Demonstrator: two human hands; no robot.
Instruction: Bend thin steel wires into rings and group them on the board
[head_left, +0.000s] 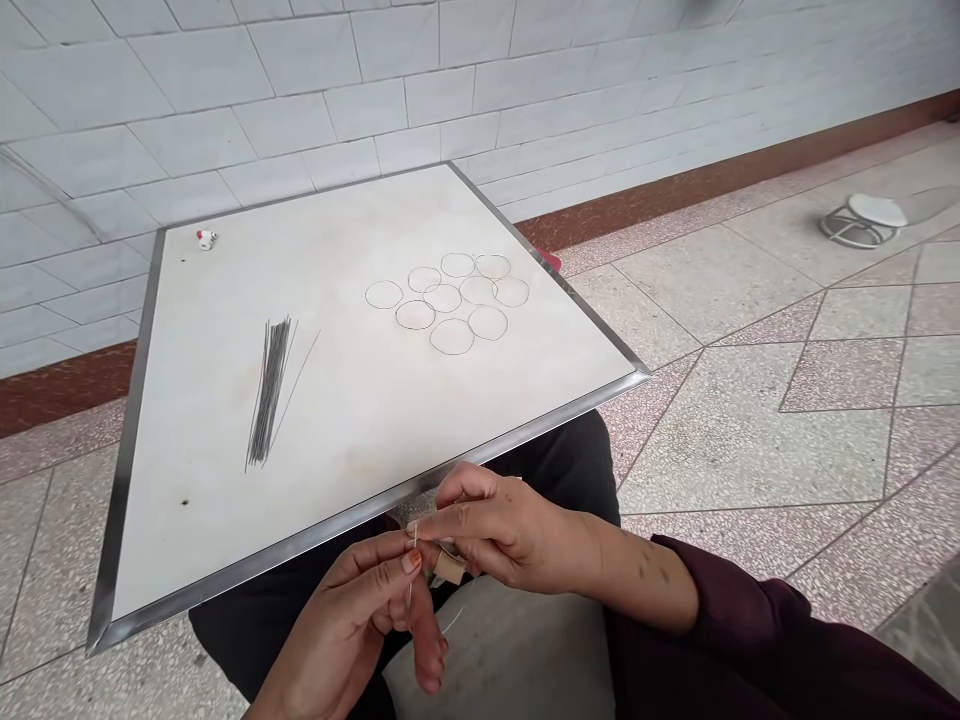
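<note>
My left hand point(371, 592) is closed in front of the table's near edge, with a thin wire point(409, 595) pinched between thumb and forefinger. The wire stands nearly upright. My right hand point(504, 525) is closed too, its fingertips meeting the wire's upper end and the left fingers. Beneath its fingers show a small tan block-like piece point(448, 568) and a bit of metal; whether the hand grips them is hidden. On the white table lie a bundle of straight dark wires point(270, 400), a loose wire point(298, 383) beside it and several thin wire rings point(461, 300), some overlapping.
The white table point(337, 430) has a metal rim, and its near edge is just beyond my hands. A small red-and-white object point(205, 239) sits at its far left corner. A tiled wall point(300, 110) rises behind. A low round stool point(870, 215) stands on the floor at right.
</note>
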